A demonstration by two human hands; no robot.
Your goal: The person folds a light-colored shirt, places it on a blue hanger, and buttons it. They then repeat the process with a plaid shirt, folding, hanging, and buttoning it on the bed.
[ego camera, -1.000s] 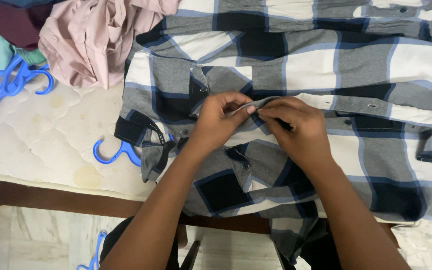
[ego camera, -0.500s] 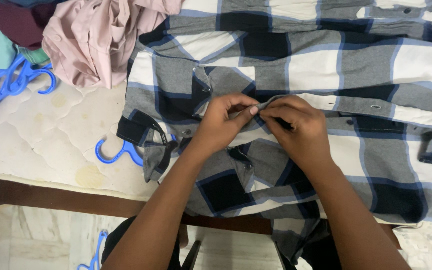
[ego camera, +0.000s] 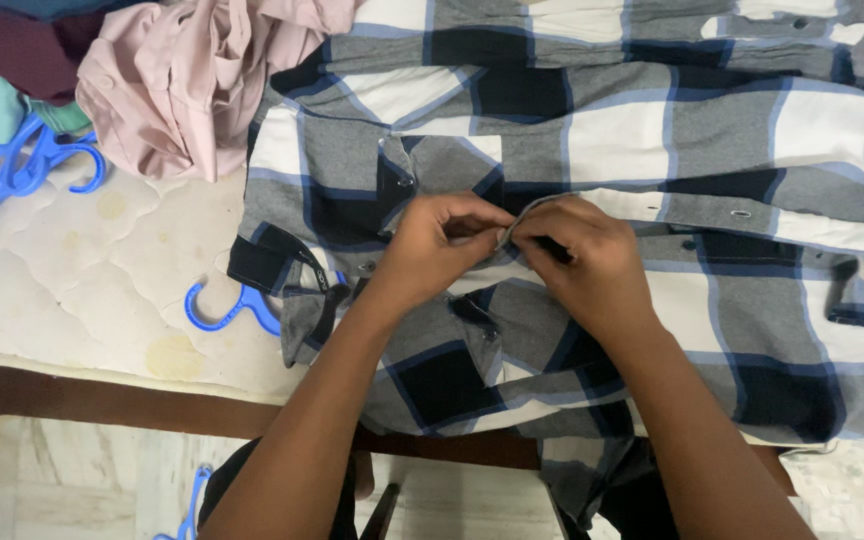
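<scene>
A grey, white and navy plaid shirt [ego camera: 652,130] lies spread flat on a white quilted mattress [ego camera: 82,290]. My left hand [ego camera: 437,250] and my right hand [ego camera: 577,255] meet at the shirt's front placket near the chest. Both pinch the grey placket edge between thumb and fingers, fingertips almost touching. A buttonhole and a dark button show farther right along the placket [ego camera: 742,213]. The shirt's collar end points left, and its lower part hangs over the bed's front edge.
A crumpled pink garment [ego camera: 182,80] lies at the upper left beside maroon and green clothes. Blue plastic hangers [ego camera: 12,170] rest at the far left. One blue hanger hook [ego camera: 227,310] pokes out under the shirt's collar. A dark wooden bed edge [ego camera: 102,400] runs below, tiled floor beneath.
My two hands have drawn closer together on the placket, the right fingers curling in toward the left thumb. The shirt itself has barely shifted.
</scene>
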